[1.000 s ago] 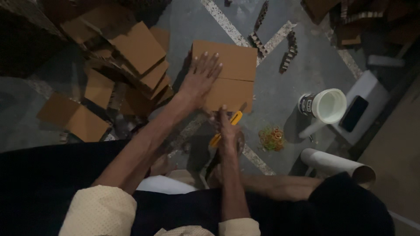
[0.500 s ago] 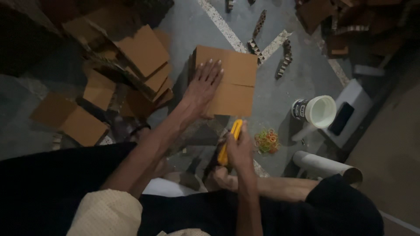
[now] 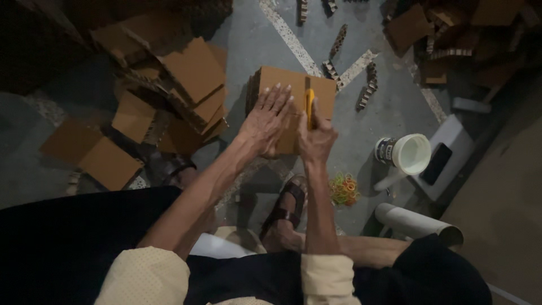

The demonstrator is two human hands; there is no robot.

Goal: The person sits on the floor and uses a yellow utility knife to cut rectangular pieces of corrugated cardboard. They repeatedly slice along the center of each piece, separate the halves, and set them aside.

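A stack of brown cardboard sheets (image 3: 279, 79) lies on the grey floor in front of me. My left hand (image 3: 265, 121) presses flat on its top, fingers spread. My right hand (image 3: 316, 138) grips a yellow utility knife (image 3: 309, 101), whose tip rests on the cardboard near the far edge, just right of my left fingers. My sandalled foot (image 3: 285, 212) sits below the stack.
Loose cardboard pieces (image 3: 186, 85) pile up at the left, more scraps (image 3: 435, 34) at the top right, cut strips (image 3: 339, 42) beyond the stack. A white tub (image 3: 409, 153), a dark phone (image 3: 436, 164), coloured rubber bands (image 3: 343, 189) and a cardboard tube (image 3: 418, 225) lie at the right.
My right hand has lifted the yellow knife from near my foot up onto the cardboard stack. My left hand stayed flat on the stack.
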